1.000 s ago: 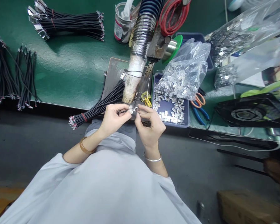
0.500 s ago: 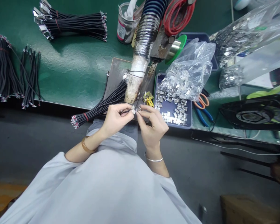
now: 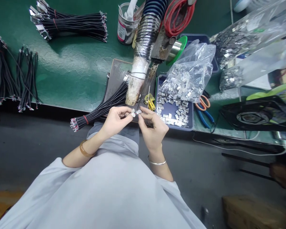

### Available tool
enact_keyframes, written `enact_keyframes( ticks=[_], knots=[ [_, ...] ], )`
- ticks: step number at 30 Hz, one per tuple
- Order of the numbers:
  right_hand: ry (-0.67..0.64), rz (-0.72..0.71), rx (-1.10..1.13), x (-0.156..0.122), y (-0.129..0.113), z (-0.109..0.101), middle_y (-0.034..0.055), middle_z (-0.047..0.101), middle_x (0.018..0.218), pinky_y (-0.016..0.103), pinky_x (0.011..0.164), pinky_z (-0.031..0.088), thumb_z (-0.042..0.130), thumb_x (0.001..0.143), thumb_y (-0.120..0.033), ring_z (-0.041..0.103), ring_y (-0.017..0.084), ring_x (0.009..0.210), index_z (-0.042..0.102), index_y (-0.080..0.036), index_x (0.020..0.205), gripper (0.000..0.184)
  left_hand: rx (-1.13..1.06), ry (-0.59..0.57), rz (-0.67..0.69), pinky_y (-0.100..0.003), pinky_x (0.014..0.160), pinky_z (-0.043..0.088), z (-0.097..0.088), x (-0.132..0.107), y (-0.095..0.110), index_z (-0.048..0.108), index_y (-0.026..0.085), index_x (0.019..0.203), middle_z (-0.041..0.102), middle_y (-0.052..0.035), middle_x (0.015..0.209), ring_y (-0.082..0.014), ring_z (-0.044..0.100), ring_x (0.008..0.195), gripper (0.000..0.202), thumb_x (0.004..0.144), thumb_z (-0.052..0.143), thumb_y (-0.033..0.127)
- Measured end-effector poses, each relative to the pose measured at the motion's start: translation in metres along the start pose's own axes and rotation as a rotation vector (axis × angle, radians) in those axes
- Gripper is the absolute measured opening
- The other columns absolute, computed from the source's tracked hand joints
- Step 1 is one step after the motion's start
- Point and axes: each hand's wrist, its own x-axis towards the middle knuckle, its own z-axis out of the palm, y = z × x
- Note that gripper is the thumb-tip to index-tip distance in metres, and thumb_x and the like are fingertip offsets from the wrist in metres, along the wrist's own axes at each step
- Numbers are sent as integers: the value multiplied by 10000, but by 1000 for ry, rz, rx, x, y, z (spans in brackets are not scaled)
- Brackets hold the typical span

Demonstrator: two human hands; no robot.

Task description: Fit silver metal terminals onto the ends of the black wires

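At the bench edge, my left hand (image 3: pixel 116 122) is closed, its thumb and forefinger pinching the end of a thin black cable that is mostly hidden. My right hand (image 3: pixel 153 127) pinches a small silver metal connector (image 3: pixel 138 112) between thumb and forefinger. The connector sits at the cable end, between the two hands; whether they are joined is too small to tell. Pale covers wrap the left fingertips. Just left of my left hand lies a red-banded bundle of black cables (image 3: pixel 102 107). A blue tray (image 3: pixel 190 124) of loose metal connectors stands right of my right hand.
A taped extraction hose (image 3: pixel 136 74) and a metal-bodied tool (image 3: pixel 160 52) hang over the work board (image 3: pixel 114 74). A solder spool (image 3: pixel 177 51), pliers (image 3: pixel 206 117) and a black fan (image 3: pixel 255 116) stand right. More cable bundles (image 3: pixel 71 24) lie left, near a plastic cup (image 3: pixel 125 30).
The view has shifted slightly, moving the bench things a little left. Both hands stay close together, and the metal connector between them has tilted a little.
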Motion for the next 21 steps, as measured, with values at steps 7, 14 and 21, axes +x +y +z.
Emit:
enact_keyframes(
  ticks=[7, 14, 21],
  knots=[
    [-14, -17, 10, 9, -1, 0, 41, 825, 994, 307, 774, 657, 675, 926, -138, 809, 212, 940, 640, -232, 846, 129, -23, 52, 5, -228, 525, 349, 1, 1, 3, 752, 141, 673, 498, 53, 534, -76, 400, 525, 141, 692, 750, 281],
    [-43, -43, 6, 11, 0, -1, 55, 823, 1037, 308, 760, 656, 664, 927, -142, 808, 196, 891, 633, -231, 837, 131, -38, 70, 6, -232, 539, 378, 0, 2, 5, 734, 152, 636, 578, 30, 559, -91, 456, 537, 131, 659, 764, 278],
    [-46, -28, 35, 8, 1, -2, 53, 824, 1020, 292, 772, 650, 683, 919, -120, 805, 200, 948, 644, -221, 852, 128, -24, 67, -15, -222, 522, 372, 1, 2, 3, 715, 141, 633, 576, 31, 552, -82, 450, 523, 174, 642, 803, 292]
  ],
)
